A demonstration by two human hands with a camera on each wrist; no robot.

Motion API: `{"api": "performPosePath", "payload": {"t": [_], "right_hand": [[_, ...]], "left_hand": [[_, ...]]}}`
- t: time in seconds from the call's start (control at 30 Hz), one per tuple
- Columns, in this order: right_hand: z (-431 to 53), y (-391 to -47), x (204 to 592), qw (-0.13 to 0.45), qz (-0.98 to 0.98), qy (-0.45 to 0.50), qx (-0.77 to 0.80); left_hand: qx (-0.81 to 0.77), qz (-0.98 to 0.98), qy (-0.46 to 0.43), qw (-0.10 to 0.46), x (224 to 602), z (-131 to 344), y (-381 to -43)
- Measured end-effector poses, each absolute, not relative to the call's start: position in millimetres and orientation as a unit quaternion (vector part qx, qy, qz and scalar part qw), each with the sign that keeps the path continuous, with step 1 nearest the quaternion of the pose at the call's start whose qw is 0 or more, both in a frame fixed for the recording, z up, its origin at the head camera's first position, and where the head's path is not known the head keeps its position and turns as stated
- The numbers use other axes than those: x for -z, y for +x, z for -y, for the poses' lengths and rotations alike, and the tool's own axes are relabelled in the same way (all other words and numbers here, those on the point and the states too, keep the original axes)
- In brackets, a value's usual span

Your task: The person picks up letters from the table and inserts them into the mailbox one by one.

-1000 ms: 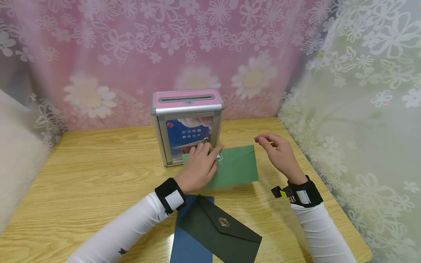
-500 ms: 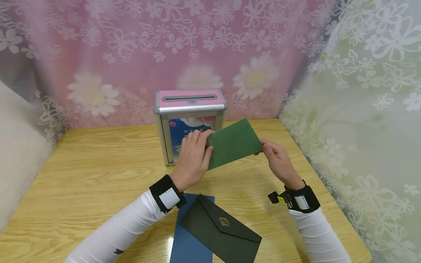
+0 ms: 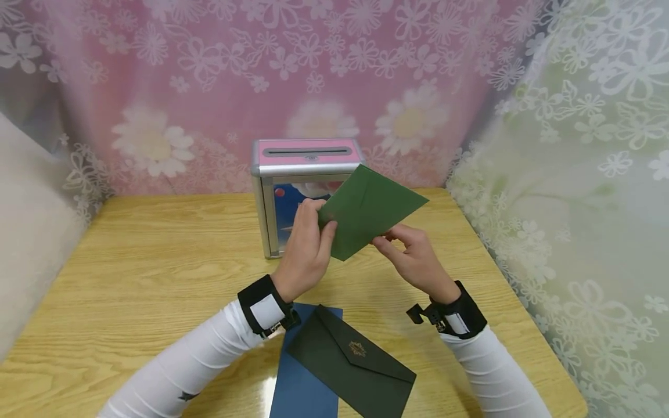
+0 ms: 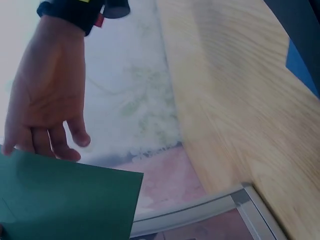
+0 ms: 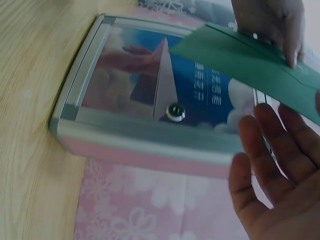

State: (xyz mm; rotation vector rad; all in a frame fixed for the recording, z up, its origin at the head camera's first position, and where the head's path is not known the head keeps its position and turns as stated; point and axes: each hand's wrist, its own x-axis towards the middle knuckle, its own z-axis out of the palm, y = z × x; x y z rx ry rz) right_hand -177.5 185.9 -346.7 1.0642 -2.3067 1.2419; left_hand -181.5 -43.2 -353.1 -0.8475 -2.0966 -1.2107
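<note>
A green envelope point(image 3: 368, 209) is held in the air, tilted, in front of the right part of a pink-topped box point(image 3: 308, 168) with a slot in its lid. My left hand point(image 3: 305, 249) grips its left end, thumb on the near face. At the lower right edge, my right hand point(image 3: 413, 258) pinches the paper between thumb and fingers. The right wrist view shows that envelope point(image 5: 250, 62) between the left hand point(image 5: 272, 22) and the right hand point(image 5: 282, 175), whose other fingers stay loosely bent. In the left wrist view, the right hand point(image 4: 50, 95) meets the envelope's edge.
A dark envelope point(image 3: 355, 366) with a gold emblem lies across a blue envelope point(image 3: 303, 383) near the table's front. The box has a metal frame, and its lock point(image 5: 175, 112) shows on the front. Floral curtains point(image 3: 313, 69) bound the wooden table point(image 3: 157, 261).
The envelope has been lifted from near the tabletop and turned, its right end swinging upward. My right hand came in, took its right corner, then shifted left along the lower edge.
</note>
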Motion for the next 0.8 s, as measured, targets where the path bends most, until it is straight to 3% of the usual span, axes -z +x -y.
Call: {"api": "performPosePath", "payload": {"t": [0.33, 0.8], "right_hand": [[-159.1, -170.1, 316.8, 0.252, 0.782, 0.36, -0.442], [-151.1, -181.1, 298.6, 0.254, 0.763, 0.338, -0.488]], "left_hand": [[0.518, 0.754, -0.318, 0.248, 351.0, 50.8, -179.4], [0.46, 0.791, -0.303, 0.266, 346.3, 71.1, -185.1]]}}
